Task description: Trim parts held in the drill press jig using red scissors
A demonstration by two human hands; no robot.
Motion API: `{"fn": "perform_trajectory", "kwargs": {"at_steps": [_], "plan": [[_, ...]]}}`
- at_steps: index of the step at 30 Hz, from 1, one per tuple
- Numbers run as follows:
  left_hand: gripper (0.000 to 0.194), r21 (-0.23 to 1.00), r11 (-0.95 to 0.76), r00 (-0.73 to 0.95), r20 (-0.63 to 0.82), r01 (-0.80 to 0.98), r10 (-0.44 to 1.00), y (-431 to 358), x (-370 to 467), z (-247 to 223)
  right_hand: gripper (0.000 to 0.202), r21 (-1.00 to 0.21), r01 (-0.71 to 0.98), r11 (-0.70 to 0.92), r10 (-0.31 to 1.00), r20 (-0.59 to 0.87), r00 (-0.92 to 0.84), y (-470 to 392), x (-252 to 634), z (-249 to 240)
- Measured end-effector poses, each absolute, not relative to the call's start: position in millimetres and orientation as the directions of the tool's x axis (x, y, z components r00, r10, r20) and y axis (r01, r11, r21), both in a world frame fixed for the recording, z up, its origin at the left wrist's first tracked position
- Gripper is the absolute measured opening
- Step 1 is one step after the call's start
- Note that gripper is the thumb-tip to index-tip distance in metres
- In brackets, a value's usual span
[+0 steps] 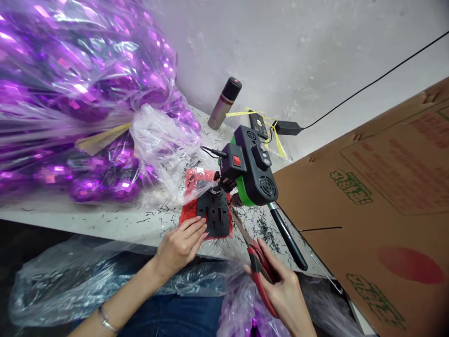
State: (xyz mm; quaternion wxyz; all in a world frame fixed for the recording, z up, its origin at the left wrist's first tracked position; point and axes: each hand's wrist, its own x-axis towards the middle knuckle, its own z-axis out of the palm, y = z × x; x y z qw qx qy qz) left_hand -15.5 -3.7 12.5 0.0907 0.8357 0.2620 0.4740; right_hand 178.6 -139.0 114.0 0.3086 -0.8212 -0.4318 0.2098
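My right hand (282, 290) is wrapped round the red and black handles of a pair of scissors (258, 267). The scissor blades point up and left, with their tips beside the column of a small bench drill press (257, 164). My left hand (184, 241) lies with its fingers stretched out over the lower left edge of the machine's black slotted base plate (213, 210). Under that plate is a red mat (191, 208). The machine has a green and black housing, a red switch and a black lever (287, 238) on its right side.
Purple shiny mirrored balls (122, 178) in clear plastic bags fill the left. A large cardboard box (372, 201) stands at the right. Behind the machine are a spray can (224, 103), a power adapter (287, 128) and yellow ties (277, 140). Black shavings (268, 229) litter the white table.
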Motion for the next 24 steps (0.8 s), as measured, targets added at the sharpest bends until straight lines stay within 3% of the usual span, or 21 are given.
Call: {"fn": "perform_trajectory", "kwargs": {"at_steps": [5,13,24], "plan": [[0.019,0.392,-0.850,0.413,0.750,0.351,0.517,-4,-15,12,0.070,-0.713,0.563,-0.417,0.842,-0.070,0.535,-133,173,118],[0.020,0.400,-0.846,0.412,0.745,0.353,0.525,-4,-15,12,0.077,-0.683,0.515,-0.519,0.824,-0.238,0.515,-138,184,122],[0.018,0.408,-0.840,0.394,0.750,0.357,0.532,-5,-13,13,0.070,-0.719,0.465,-0.517,0.831,-0.291,0.475,-130,194,126]]}}
